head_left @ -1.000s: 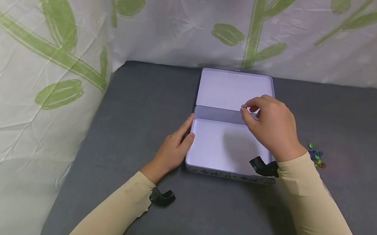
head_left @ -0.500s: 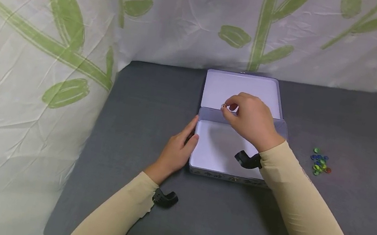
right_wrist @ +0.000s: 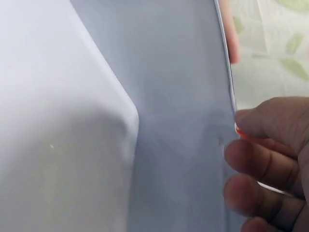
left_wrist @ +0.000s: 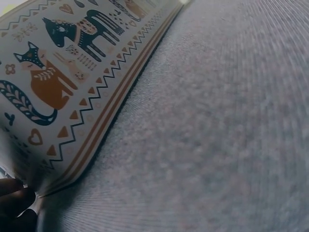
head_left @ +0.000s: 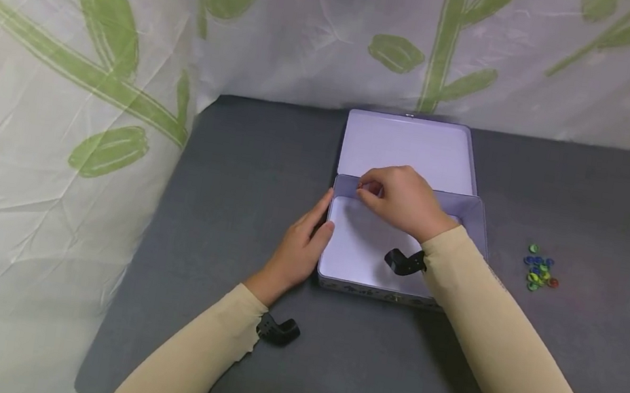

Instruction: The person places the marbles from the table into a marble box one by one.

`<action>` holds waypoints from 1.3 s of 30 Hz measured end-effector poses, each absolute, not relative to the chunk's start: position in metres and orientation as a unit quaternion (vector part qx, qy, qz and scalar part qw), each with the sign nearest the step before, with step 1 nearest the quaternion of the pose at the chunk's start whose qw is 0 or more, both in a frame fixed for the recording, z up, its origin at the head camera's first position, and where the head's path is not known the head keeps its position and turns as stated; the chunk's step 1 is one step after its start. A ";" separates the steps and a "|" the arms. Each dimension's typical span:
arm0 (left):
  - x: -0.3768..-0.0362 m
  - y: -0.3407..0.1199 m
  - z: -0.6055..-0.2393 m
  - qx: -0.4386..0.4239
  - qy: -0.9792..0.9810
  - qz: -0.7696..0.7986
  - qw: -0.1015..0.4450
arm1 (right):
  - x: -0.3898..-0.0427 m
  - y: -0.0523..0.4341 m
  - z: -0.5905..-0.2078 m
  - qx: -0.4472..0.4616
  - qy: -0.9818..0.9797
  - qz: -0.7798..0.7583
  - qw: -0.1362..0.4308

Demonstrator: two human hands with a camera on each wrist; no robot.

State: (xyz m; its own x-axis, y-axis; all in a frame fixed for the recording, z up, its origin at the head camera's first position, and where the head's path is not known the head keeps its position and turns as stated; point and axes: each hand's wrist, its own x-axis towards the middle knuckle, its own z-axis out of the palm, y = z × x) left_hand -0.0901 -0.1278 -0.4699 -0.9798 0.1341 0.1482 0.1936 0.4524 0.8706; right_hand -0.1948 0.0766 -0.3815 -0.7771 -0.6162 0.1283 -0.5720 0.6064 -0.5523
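A shallow tin box (head_left: 345,256), white inside, stands on the table with its lid (head_left: 412,144) folded back. My left hand (head_left: 292,251) rests against the box's left wall, fingers extended along it. In the left wrist view its dark fingertips (left_wrist: 17,200) show at the corner of the printed wall (left_wrist: 72,63), decorated with a fox and a horse. My right hand (head_left: 404,200) is over the back left corner of the box, thumb and index finger pinching a small red marble (right_wrist: 241,132). The fingers mostly hide the marble; only an orange-red sliver shows beside the box rim.
Several green, blue and red marbles (head_left: 538,272) lie in a cluster on the grey tabletop (head_left: 587,350), right of the box. A pale curtain (head_left: 304,30) with green leaves hangs behind the table and on its left.
My right hand has moved left and lower with the red marble, from over the box's right half to its back left corner. The left hand stays at the left wall.
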 end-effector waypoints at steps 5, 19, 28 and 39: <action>-0.092 -0.128 -0.469 -0.102 -0.847 -0.521 0.029 | -0.203 0.079 -0.395 -0.355 0.881 -0.305 0.062; -0.091 -0.127 -0.468 -0.100 -0.847 -0.522 0.021 | -0.210 0.074 -0.421 -0.332 0.888 -0.284 0.142; -0.091 -0.127 -0.470 -0.101 -0.846 -0.523 0.023 | -0.209 0.071 -0.430 -0.311 0.908 -0.230 0.161; -0.091 -0.128 -0.471 -0.105 -0.851 -0.514 0.027 | -0.204 0.070 -0.432 -0.295 0.917 -0.225 0.147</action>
